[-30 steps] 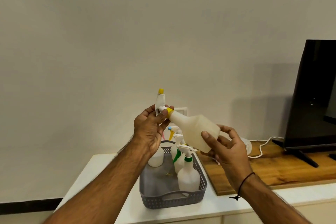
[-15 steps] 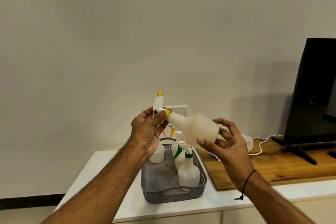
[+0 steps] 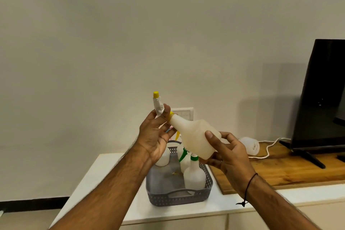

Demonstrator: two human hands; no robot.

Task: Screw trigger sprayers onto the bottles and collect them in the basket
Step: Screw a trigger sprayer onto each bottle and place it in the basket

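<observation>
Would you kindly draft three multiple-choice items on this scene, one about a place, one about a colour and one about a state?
1. Where does the grey perforated plastic basket stand?
A. on the white counter
B. on the wooden board
C. on the floor

2. What colour is the nozzle tip of the white trigger sprayer at the held bottle's neck?
A. green
B. yellow
C. blue

3. How is the translucent white plastic bottle held?
A. upright in the basket
B. lying on the counter
C. tilted in the air, between both hands

Answers:
1. A, the basket rests on the white counter, beside the wooden board.
2. B, the tip above the left hand is yellow.
3. C, the right hand grips its base and the neck slants up towards the left hand.
</observation>
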